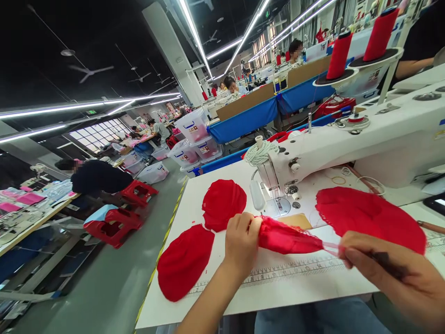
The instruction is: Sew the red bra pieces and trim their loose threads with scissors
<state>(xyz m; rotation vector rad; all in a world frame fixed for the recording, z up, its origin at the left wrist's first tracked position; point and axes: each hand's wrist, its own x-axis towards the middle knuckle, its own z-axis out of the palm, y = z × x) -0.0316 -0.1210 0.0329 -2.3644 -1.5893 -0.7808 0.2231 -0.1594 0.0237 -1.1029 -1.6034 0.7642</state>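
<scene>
My left hand (pixel 240 241) is closed on one end of a folded red fabric piece (pixel 288 237), held just above the white sewing table (pixel 208 297). My right hand (pixel 392 271) pinches the other end, where a thin pale strip runs out of the fabric, and a dark slim tool lies along its fingers. The fabric is stretched between both hands in front of the white sewing machine (pixel 347 139). Stacks of red fabric pieces lie at the near left (pixel 184 262), further back (pixel 222 204) and to the right (pixel 368 215).
Two red thread cones (pixel 339 55) stand on a holder behind the machine. A ruler strip (pixel 288 271) runs along the table's front. Red stools (pixel 114 225) stand in the grey aisle at left. Other people work at tables further off, among white storage bins (pixel 194 125).
</scene>
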